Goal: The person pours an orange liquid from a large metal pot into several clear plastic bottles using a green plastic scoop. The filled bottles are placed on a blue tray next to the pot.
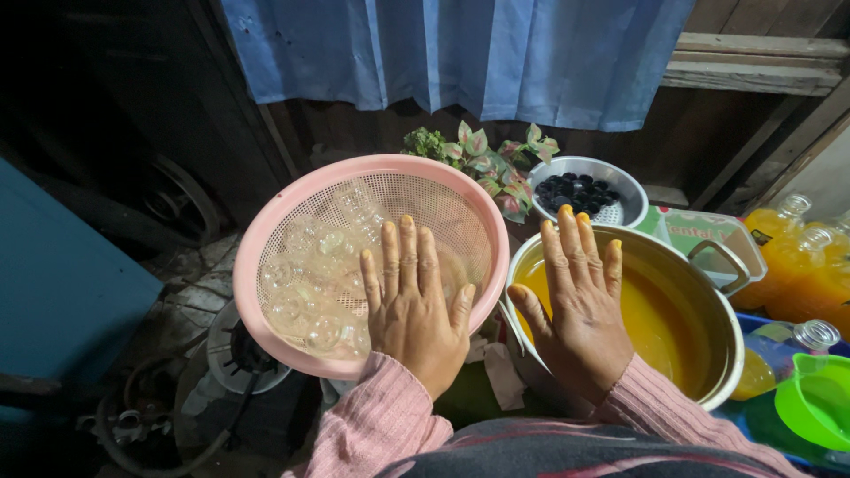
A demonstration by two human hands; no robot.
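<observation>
1. We are holding our left hand (409,305) flat, palm down, over the round pink plastic colander (266,239), which is sitting left of centre and tilting towards us; the fingers are lying stretched out and slightly spread, gripping nothing, with yellow-stained tips.
2. Inside the colander we are seeing a heap of small clear plastic bottles (314,283), lying mostly under and left of that hand.
3. We are holding our right hand (580,305) the same way, flat and open, over the near left rim of the large round metal pot (722,341); its fingers are reaching forward, slightly parted, the thumb pointing left, and holding nothing.
4. The pot is standing just right of the colander and is holding orange-yellow liquid (660,323).
5. Both wrists are wearing ribbed pink knitted sleeves (376,425).
6. Beyond the pot, a white perforated bowl (620,181) is holding dark round fruits (575,190), beside a leafy green-and-pink plant (491,164).
7. At far right, clear bottles of orange drink (801,265) are standing near a bright green plastic funnel (815,398).
8. A blue cloth curtain (460,53) is hanging behind.
</observation>
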